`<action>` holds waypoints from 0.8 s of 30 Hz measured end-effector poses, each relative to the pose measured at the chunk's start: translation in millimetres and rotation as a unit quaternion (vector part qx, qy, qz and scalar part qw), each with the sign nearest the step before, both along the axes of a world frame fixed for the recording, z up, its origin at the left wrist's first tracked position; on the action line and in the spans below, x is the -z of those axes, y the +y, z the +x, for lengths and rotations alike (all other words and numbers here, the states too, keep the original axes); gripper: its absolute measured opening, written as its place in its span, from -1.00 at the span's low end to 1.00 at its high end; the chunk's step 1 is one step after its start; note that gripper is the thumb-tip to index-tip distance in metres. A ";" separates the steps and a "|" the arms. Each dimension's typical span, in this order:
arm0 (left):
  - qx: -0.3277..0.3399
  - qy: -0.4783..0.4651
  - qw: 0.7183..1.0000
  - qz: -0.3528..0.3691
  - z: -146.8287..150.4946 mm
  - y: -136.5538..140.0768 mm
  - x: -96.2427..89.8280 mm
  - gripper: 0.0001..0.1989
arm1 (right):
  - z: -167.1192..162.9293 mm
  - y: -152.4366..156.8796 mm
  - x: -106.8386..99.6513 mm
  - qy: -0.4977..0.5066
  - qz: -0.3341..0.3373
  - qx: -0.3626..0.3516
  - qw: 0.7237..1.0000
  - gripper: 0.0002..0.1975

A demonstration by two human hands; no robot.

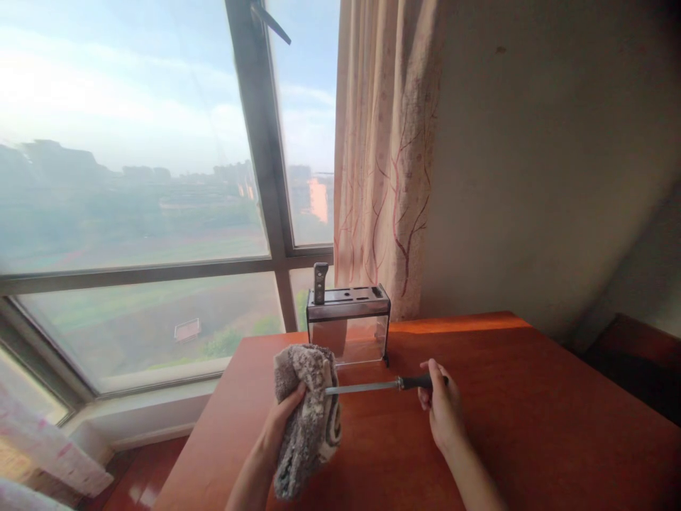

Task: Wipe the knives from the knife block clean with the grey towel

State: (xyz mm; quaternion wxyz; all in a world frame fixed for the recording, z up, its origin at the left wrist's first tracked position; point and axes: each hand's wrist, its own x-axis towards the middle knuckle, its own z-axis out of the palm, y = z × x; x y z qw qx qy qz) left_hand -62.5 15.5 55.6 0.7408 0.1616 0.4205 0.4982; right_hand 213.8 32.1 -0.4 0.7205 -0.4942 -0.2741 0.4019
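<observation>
A grey and beige fluffy cloth (304, 440) is bunched in my left hand (287, 411), with the thumb pressed on its front. My right hand (443, 401) grips the black handle of a sharpening steel (367, 388), which lies level above the table. The steel's thin metal rod runs left into the cloth, so its far end is hidden. Just behind, a knife block (348, 309) with a slotted metal top and clear sides stands on the table. One knife (320, 282) sits upright in its left end, only the dark riveted handle showing above the top.
Beneath my hands is a reddish-brown wooden table (511, 419). A large window (133, 177) fills the left side, and a patterned curtain (383, 156) hangs behind the block. Another curtain (47, 440) shows at the lower left. The wall (532, 156) rises beyond the table's far right.
</observation>
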 end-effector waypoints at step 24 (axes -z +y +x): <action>-0.208 0.035 0.977 0.031 0.5 20.0 8.5 -0.90 | 5.7 -13.4 -11.3 -0.067 0.035 -0.219 0.973 -0.65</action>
